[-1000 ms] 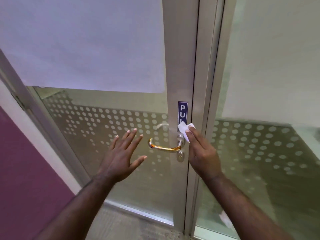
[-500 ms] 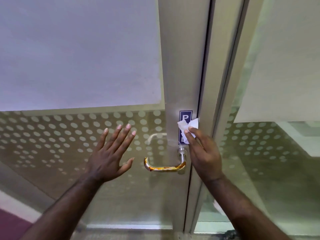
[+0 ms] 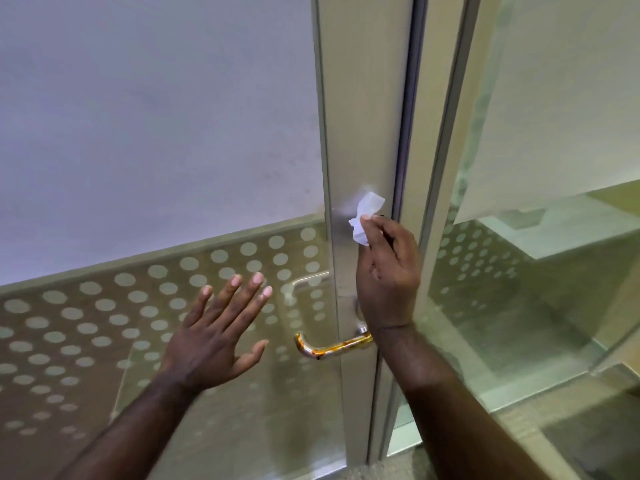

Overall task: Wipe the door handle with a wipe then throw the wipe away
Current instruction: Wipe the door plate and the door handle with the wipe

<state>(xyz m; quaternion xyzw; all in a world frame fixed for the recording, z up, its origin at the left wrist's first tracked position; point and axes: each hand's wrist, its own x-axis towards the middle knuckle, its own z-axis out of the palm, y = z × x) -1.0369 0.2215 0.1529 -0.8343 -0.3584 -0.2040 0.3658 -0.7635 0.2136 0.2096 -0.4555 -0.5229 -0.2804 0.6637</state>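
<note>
A curved metal door handle (image 3: 329,348) with orange-brown stains sticks out leftward from the metal door stile (image 3: 360,133). My right hand (image 3: 388,271) is raised above the handle and pinches a small crumpled white wipe (image 3: 367,216) against the stile; my right wrist covers the handle's base. My left hand (image 3: 214,334) hovers flat with fingers spread in front of the dotted glass, left of the handle, holding nothing.
The glass door (image 3: 156,133) has a frosted upper panel and a dotted band below. A second glass panel (image 3: 536,271) stands to the right behind the door frame (image 3: 440,168). Floor shows along the bottom edge.
The view has moved closer and tilted. My right hand has lifted the wipe higher up the stile, now hiding the blue PULL sticker. My left hand stays spread beside the handle.
</note>
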